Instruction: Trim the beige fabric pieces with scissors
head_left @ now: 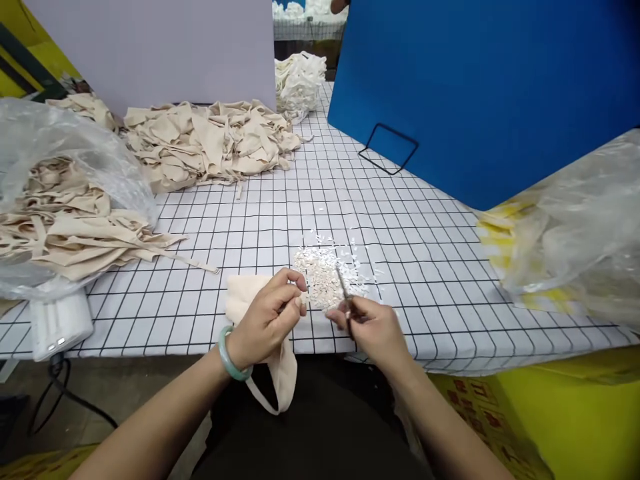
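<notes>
My left hand [270,313], a green bangle at its wrist, has its fingers curled in a closed grip on a beige cloth piece [243,293]. Part of that cloth lies flat on the table behind the hand, and a strap-like loop of it hangs over the front edge. In my right hand [380,330] is a small pair of scissors [345,288], its blades pointing away from me. The scissors are over the near right side of a pile of small white and beige clippings [320,273]. Blade opening is too blurred to tell.
A checked tablecloth [270,220] covers the table. Beige cloth pieces [210,140] are heaped at the back left, more in a plastic bag [125,160]. A white power strip [60,320] sits front left. Blue [450,87] and pale panels [175,47] stand behind; plastic [575,227] lies right.
</notes>
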The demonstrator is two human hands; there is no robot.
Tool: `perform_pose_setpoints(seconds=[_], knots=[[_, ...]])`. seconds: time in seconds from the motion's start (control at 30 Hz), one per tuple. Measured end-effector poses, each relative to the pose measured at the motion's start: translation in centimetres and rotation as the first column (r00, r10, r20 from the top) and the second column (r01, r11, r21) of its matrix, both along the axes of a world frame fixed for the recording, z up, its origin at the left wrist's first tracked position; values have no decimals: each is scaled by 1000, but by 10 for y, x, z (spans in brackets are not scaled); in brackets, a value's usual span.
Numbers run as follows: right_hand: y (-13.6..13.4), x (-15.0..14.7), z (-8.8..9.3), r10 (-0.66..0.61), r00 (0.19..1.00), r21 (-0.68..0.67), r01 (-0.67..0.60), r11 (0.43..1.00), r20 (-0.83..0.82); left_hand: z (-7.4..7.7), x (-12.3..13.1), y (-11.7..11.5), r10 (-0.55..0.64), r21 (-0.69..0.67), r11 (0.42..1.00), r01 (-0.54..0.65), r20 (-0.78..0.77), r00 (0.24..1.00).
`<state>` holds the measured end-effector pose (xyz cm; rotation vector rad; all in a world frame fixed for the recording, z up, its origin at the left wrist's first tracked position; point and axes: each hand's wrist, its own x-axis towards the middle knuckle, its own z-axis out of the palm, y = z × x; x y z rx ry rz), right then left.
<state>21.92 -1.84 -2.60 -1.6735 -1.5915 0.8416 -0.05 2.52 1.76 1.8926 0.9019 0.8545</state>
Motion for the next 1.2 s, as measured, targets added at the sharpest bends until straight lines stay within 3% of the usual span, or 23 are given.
perform_pose_setpoints(seconds=[0.1, 0.17, 0.2, 0.27, 0.33, 0.4, 0.47, 0.5, 0.57, 0.63, 0.7, 0.73, 0.77, 0.83, 0.93, 1.0, 1.1, 1.2], knots=[[5, 7, 6, 1, 999, 12, -1, 1000, 54, -2, -34, -4, 185, 131, 979, -157, -235, 954], [4, -8, 5, 117, 992, -26, -116, 993, 40, -10, -58, -17, 301, 190, 951, -243, -396, 867], [2, -21, 3, 201, 979, -54, -201, 978, 8, -15, -68, -26, 311, 178, 950, -257, -449, 838], [-8, -54, -6, 370, 926, -79, -375, 924, -71, -27, -78, -48, 228, 63, 972, -225, -466, 855], [-16, -86, -17, 478, 870, -4, -482, 876, -123, -35, -79, -64, 136, -83, 980, -180, -378, 916], [-7, -108, -24, 532, 831, 59, -530, 846, -160, -36, -76, -62, 142, -183, 962, -202, -294, 945], [29, -121, -13, 550, 816, 97, -542, 835, -178, -22, -75, -31, 218, -166, 951, -261, -238, 947], [57, -126, 1, 542, 822, 120, -529, 840, -176, -9, -76, -4, 274, -115, 946, -302, -208, 939], [127, -134, 46, 477, 866, 191, -448, 874, -150, 29, -81, 65, 376, 19, 926, -376, -112, 920], [200, -139, 98, 273, 952, 326, -216, 920, -140, 67, -84, 137, 464, 110, 881, -459, -21, 886], [259, -139, 134, 146, 979, 390, -81, 917, -141, 87, -85, 189, 534, 145, 832, -536, 56, 844], [278, -138, 140, 103, 986, 409, -39, 912, -135, 87, -85, 203, 567, 153, 805, -573, 86, 819], [290, -137, 139, 78, 989, 411, -20, 912, -124, 79, -84, 208, 596, 150, 781, -606, 108, 796], [292, -136, 115, 91, 992, 373, -51, 926, -90, 47, -81, 191, 638, 115, 752, -649, 122, 760], [261, -151, 58, 253, 966, 248, -231, 941, -61, -11, -80, 131, 676, -16, 735, -678, 95, 730], [236, -178, 26, 390, 916, 177, -371, 912, -91, -39, -84, 89, 725, -121, 689, -715, 84, 684], [209, -240, -4, 546, 817, 129, -531, 838, -184, -60, -104, 44, 815, -236, 576, -783, 95, 571], [195, -304, -17, 599, 753, 104, -596, 796, -271, -66, -134, 21, 899, -293, 438, -850, 112, 424]])
